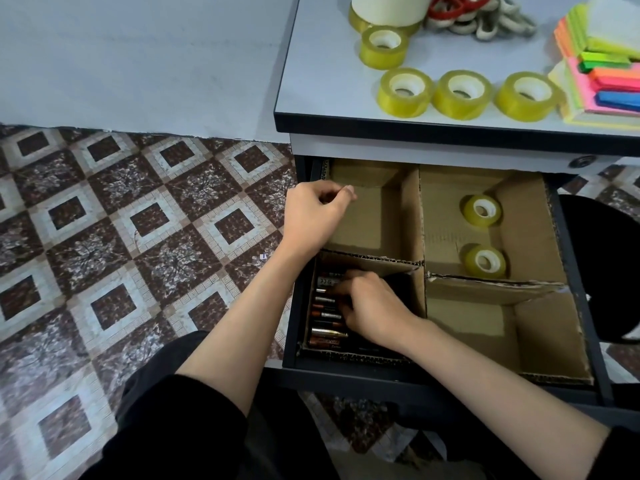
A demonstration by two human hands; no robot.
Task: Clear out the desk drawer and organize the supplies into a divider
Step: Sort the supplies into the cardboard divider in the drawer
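Cardboard divider (417,216) sits inside open desk drawer (346,377), four compartments. Batteries (325,317) lined up in near-left compartment. Right hand (374,306) over them, fingers curled down, touching; grasp cannot tell. Left hand (311,213) curled at far-left compartment's outer wall; grip cannot tell. Two tape rolls (468,211) in far-right compartment.

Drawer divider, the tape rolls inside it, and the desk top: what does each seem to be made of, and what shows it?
Divider: corrugated cardboard, matte brown; fluting shows along its cut edges.
Tape rolls: glossy, translucent yellowish plastic film on white cores, probably card.
Desk top: smooth pale grey sheet with a dark edge band, likely laminate over board; the core is hidden.
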